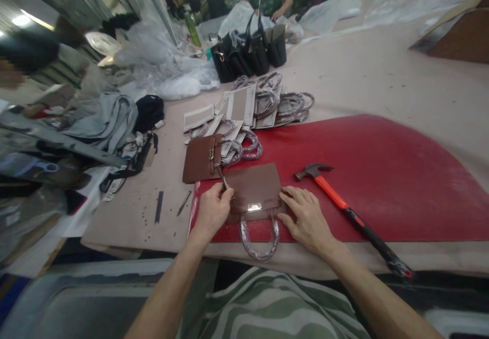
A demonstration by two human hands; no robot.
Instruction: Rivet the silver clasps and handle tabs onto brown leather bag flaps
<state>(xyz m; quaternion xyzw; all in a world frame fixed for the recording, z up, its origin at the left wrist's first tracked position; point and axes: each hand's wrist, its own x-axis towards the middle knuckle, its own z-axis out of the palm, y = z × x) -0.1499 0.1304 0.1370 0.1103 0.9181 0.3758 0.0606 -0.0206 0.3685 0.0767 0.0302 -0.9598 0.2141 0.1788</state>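
In front of me a brown leather handbag panel (256, 186) lies flat on a red mat, its small metal clasp plate (254, 207) near the lower edge. A plastic-wrapped handle (260, 253) loops from it toward my body. My left hand (214, 207) is closed around a slim metal hand tool (223, 177) at the panel's left edge; its exact kind is unclear. With thumb and fingers, my right hand (305, 216) grips the panel's right edge. Another brown panel (200, 159) with a clasp lies just beyond my left hand.
A claw hammer (336, 193) with an orange and black handle lies on the red mat (389, 176) at right. Stacked bag panels with wrapped handles (240, 107) sit ahead, black handbags (248, 53) behind them. A thin tool (184, 203) and dark strip (159, 206) lie left.
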